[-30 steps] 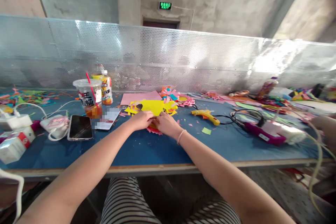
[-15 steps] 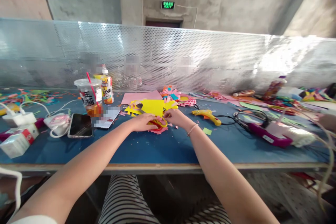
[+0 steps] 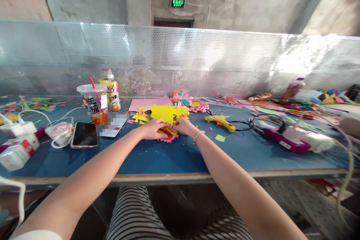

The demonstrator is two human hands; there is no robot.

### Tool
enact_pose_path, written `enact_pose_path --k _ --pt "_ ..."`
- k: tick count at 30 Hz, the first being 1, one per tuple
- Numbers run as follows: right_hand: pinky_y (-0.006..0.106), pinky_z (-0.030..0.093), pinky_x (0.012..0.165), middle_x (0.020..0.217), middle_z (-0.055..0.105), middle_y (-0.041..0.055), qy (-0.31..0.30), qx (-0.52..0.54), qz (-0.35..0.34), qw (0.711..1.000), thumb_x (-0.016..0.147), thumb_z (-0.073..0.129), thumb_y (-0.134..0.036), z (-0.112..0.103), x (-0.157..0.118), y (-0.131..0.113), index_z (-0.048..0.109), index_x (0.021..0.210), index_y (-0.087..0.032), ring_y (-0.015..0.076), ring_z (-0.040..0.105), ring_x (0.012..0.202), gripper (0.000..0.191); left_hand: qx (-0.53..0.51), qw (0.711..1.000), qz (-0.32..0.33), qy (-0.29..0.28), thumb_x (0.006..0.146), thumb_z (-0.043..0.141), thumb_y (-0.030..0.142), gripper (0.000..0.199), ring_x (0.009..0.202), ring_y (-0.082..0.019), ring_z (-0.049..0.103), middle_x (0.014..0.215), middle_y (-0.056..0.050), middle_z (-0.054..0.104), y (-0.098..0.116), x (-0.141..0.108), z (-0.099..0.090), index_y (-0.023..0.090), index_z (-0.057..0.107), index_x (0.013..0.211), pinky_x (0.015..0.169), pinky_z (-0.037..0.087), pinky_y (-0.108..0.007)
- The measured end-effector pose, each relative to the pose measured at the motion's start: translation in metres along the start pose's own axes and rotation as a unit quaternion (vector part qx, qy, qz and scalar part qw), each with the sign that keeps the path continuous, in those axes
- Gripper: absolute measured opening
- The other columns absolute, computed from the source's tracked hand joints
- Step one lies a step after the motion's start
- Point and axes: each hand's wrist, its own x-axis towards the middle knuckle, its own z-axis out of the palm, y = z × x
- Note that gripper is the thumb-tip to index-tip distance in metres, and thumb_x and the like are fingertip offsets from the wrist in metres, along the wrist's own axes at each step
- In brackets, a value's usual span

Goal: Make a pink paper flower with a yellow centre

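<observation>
In the head view, my left hand [image 3: 154, 129] lies over a yellow and red looped piece [image 3: 168, 133], its fingers curled onto the near-left side. My right hand [image 3: 183, 125] is closed, fingertips pinched together at the right side of the same piece. What exactly the piece is, I cannot make out, since my fingers cover much of it. Pink fringed paper [image 3: 168, 139] peeks out beneath. Just behind my hands lies a yellow paper sheet [image 3: 163, 114] with cut scraps around it, and a small dark grey shape [image 3: 147, 113] shows at its left.
A yellow glue gun [image 3: 221, 122] with a black cord lies to the right, near a green paper scrap [image 3: 220, 138] and a purple power strip [image 3: 287, 142]. Leftward stand a phone [image 3: 84, 135], a drink cup [image 3: 94, 105] and a bottle [image 3: 113, 93]. Pink paper [image 3: 149, 102] lies behind.
My right hand has shifted slightly left and down, closer to my left hand at the looped piece. The whole view has turned a little.
</observation>
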Motion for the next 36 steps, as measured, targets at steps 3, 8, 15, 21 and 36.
enact_pose_path --k 3,8,15,21,36 --pt "0.02 0.028 0.045 0.056 0.06 0.005 0.019 -0.009 0.0 1.0 0.072 0.051 -0.028 0.0 0.0 0.0 0.061 0.06 -0.01 0.0105 0.049 0.052 0.023 0.042 0.999 -0.017 0.003 0.073 0.043 0.061 0.064 0.111 -0.026 0.042 0.121 -0.007 0.044 0.003 0.002 0.0 0.03 0.039 0.129 0.094 0.031 -0.037" --pt "0.021 0.028 0.048 0.058 0.061 0.0055 0.045 -0.036 -0.02 0.998 0.072 0.049 -0.025 0.0 0.0 -0.001 0.061 0.061 -0.012 0.0108 0.049 0.053 0.021 0.068 0.997 -0.031 0.009 0.073 0.038 0.065 0.064 0.11 -0.027 0.041 0.12 -0.007 0.041 0.008 0.003 0.001 0.032 0.039 0.128 0.093 0.031 -0.039" --pt "0.022 0.029 0.05 0.065 0.063 0.0093 0.046 -0.065 -0.029 0.996 0.072 0.05 -0.024 -0.003 -0.004 -0.005 0.063 0.066 -0.009 0.0127 0.051 0.057 0.02 0.073 0.996 -0.047 0.001 0.071 0.034 0.069 0.065 0.111 -0.03 0.04 0.123 -0.009 0.039 0.015 0.003 0.0 0.03 0.045 0.122 0.093 0.031 -0.044" --pt "0.021 0.029 0.049 0.064 0.064 0.0082 0.055 -0.06 -0.036 0.996 0.07 0.049 -0.021 -0.004 -0.004 -0.005 0.064 0.066 -0.01 0.0121 0.051 0.055 0.019 0.056 0.997 -0.057 -0.007 0.071 0.036 0.068 0.066 0.113 -0.031 0.038 0.124 -0.009 0.037 0.013 0.003 0.001 0.03 0.042 0.124 0.093 0.03 -0.044" --pt "0.018 0.036 0.054 0.073 0.069 0.007 0.018 0.025 -0.042 0.999 0.062 0.055 -0.02 -0.002 0.003 0.007 0.069 0.072 -0.011 0.0126 0.056 0.063 0.019 -0.001 1.0 -0.006 0.01 0.069 0.049 0.061 0.059 0.109 -0.024 0.044 0.116 -0.007 0.045 0.002 0.0 -0.001 0.031 0.05 0.119 0.094 0.032 -0.037"
